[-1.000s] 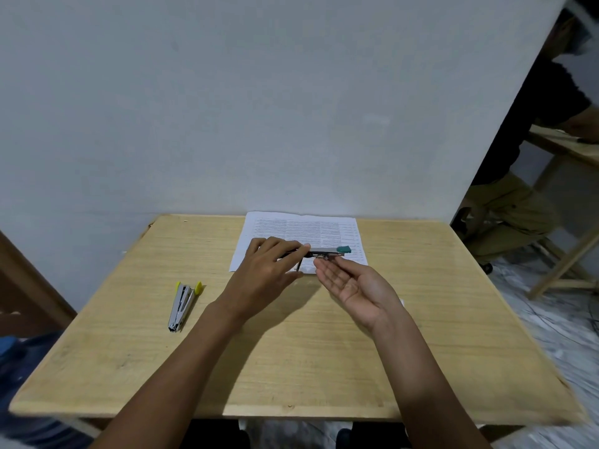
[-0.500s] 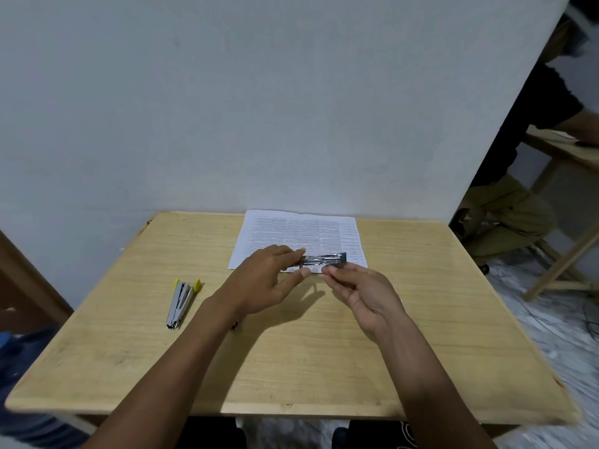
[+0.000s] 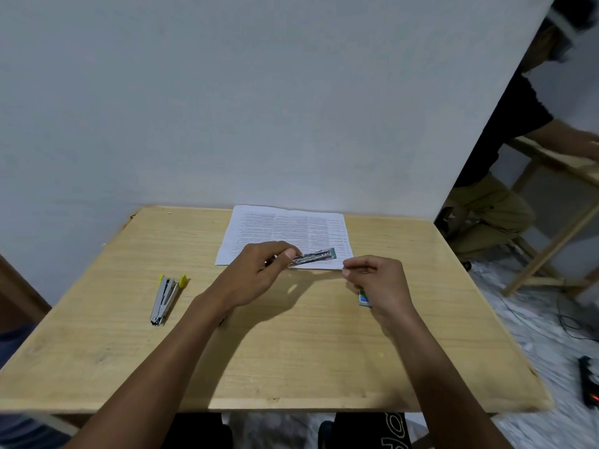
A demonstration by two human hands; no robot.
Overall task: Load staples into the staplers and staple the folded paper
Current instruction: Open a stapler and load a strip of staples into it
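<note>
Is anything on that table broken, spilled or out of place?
Nothing spilled. The yellow stapler lies alone toward the left side of the table, its arms splayed open, probably awaiting staples like the green stapler in the left hand. The table's far left corner looks slightly chipped.

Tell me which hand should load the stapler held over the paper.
Right, probably. The left hand grips the stapler, steadying it; the right hand hovers beside its green-tipped end, fingertips pinched, by a small green box.

Paper (image 3: 285,228) far on table (image 3: 291,358), stapler (image 3: 165,298) left, box (image 3: 364,299), perhaps, right
</note>
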